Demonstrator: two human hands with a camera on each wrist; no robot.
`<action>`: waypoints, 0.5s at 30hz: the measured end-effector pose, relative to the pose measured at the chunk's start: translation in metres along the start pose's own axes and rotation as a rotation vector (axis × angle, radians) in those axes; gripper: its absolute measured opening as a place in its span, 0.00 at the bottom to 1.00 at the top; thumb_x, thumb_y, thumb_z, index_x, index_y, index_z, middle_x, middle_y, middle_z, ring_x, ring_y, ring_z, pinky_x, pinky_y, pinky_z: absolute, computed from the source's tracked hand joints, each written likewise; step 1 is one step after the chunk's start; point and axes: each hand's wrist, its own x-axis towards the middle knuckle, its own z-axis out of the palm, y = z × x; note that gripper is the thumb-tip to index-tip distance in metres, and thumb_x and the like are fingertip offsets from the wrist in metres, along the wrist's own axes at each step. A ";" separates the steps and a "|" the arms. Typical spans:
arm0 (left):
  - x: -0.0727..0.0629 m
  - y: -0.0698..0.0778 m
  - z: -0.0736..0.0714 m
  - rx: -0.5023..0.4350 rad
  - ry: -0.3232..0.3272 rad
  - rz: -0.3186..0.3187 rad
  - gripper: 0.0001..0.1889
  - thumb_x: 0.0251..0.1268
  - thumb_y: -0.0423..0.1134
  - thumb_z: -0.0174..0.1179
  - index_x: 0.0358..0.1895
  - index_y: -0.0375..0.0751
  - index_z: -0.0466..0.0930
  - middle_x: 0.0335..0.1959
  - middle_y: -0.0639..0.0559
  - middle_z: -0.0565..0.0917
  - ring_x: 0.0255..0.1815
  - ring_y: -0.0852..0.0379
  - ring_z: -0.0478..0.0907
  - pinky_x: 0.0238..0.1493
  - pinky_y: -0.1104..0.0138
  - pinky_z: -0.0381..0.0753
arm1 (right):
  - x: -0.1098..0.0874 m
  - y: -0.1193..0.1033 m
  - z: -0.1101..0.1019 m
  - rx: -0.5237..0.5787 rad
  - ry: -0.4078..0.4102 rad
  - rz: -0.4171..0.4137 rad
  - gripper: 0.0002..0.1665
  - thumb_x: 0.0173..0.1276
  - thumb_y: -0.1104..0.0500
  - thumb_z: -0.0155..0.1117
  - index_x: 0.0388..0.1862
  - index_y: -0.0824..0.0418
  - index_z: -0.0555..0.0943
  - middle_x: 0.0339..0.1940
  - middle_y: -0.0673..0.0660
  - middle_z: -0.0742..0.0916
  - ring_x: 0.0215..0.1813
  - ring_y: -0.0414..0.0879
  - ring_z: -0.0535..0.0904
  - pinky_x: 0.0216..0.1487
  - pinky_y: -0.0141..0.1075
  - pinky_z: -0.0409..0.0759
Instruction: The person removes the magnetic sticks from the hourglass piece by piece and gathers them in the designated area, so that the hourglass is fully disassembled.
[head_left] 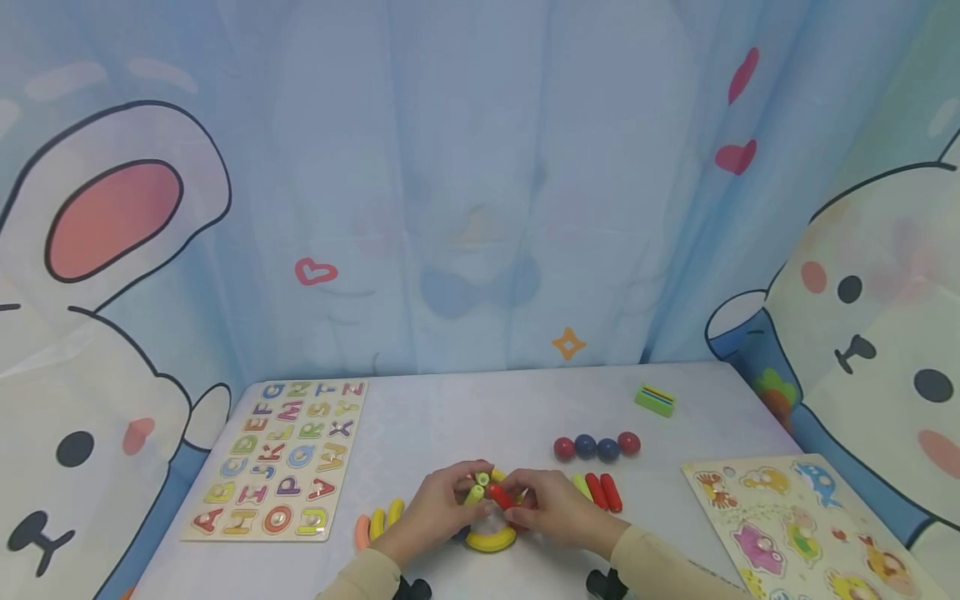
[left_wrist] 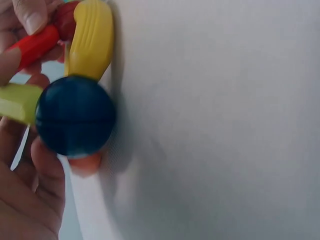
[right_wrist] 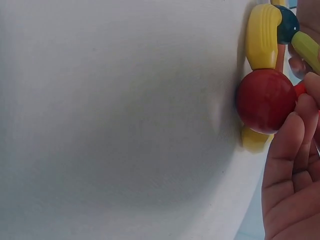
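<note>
Both hands work close together over a ring-like toy build of balls and rods near the table's front. My left hand (head_left: 438, 508) grips a light green rod (left_wrist: 20, 101) that meets a dark blue ball (left_wrist: 76, 116). My right hand (head_left: 557, 508) pinches a red rod (head_left: 500, 497) beside a red ball (right_wrist: 266, 101), fingertips right at the ball. Between the two balls a curved yellow piece (head_left: 491, 542) lies along the near side, low against the table. More yellow and orange pieces show behind it, partly hidden by the fingers.
Left of the build lie curved yellow pieces (head_left: 377, 523) and an orange piece (head_left: 362, 532). Red rods (head_left: 603, 492), a row of red and blue balls (head_left: 596, 447) and a green striped block (head_left: 656, 400) are to the right. A letter board (head_left: 277, 458) and an animal board (head_left: 802, 525) flank them.
</note>
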 end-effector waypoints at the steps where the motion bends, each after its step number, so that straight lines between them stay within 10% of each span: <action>1: 0.000 0.000 -0.001 0.002 -0.009 0.001 0.27 0.58 0.37 0.73 0.62 0.49 0.78 0.55 0.53 0.84 0.56 0.52 0.81 0.55 0.56 0.81 | 0.000 0.000 0.000 0.001 -0.003 0.000 0.19 0.63 0.57 0.74 0.53 0.56 0.83 0.31 0.46 0.82 0.32 0.45 0.77 0.31 0.31 0.81; 15: 0.001 -0.001 -0.007 0.013 -0.043 -0.034 0.28 0.57 0.32 0.72 0.62 0.50 0.78 0.57 0.56 0.82 0.53 0.55 0.82 0.50 0.61 0.83 | 0.002 0.000 -0.003 0.058 -0.060 0.034 0.14 0.67 0.60 0.70 0.50 0.56 0.81 0.33 0.47 0.84 0.34 0.44 0.80 0.39 0.33 0.83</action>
